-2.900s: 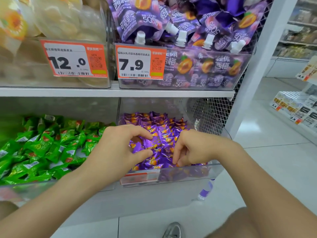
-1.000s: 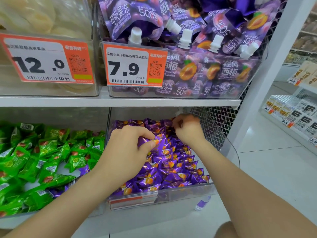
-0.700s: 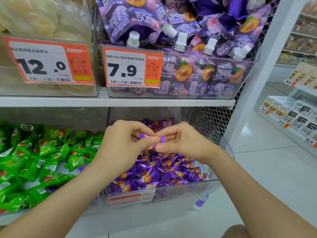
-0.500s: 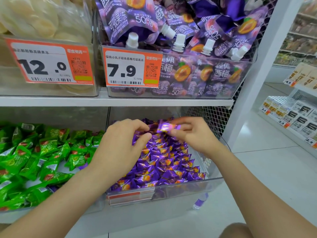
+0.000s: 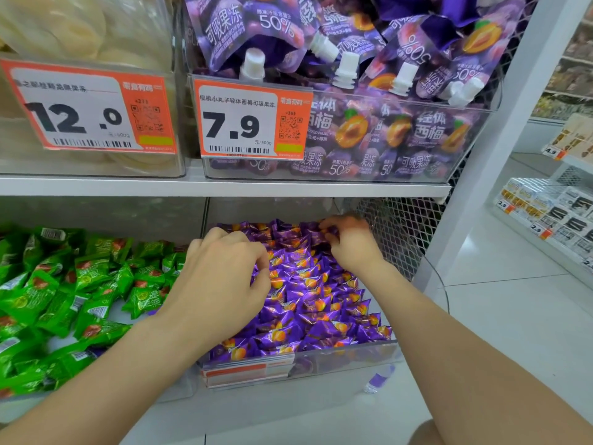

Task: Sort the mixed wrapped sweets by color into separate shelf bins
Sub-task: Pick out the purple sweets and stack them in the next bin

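Purple wrapped sweets [image 5: 314, 303] fill the clear bin [image 5: 337, 358] on the lower shelf. Green wrapped sweets [image 5: 80, 284] fill the neighbouring bin to the left, and a purple wrapper [image 5: 153, 311] shows among them. My left hand [image 5: 224, 281] rests curled on the purple pile, fingertips bunched down on the sweets; whether it grips one is hidden. My right hand [image 5: 351, 244] reaches to the bin's back right corner, fingers closed on a purple sweet [image 5: 324, 234] at the rear row.
The upper shelf [image 5: 224, 187] hangs low over the bins and carries purple spout pouches [image 5: 369, 91] and pale sweets [image 5: 80, 36] behind price tags. Wire mesh [image 5: 398, 229] and a white post [image 5: 481, 155] close off the right side. A small bottle [image 5: 378, 380] lies on the floor.
My left hand passed a purple sweet to my right hand. The right hand carried it to the back right of the purple bin, and the left hand dropped onto the pile.
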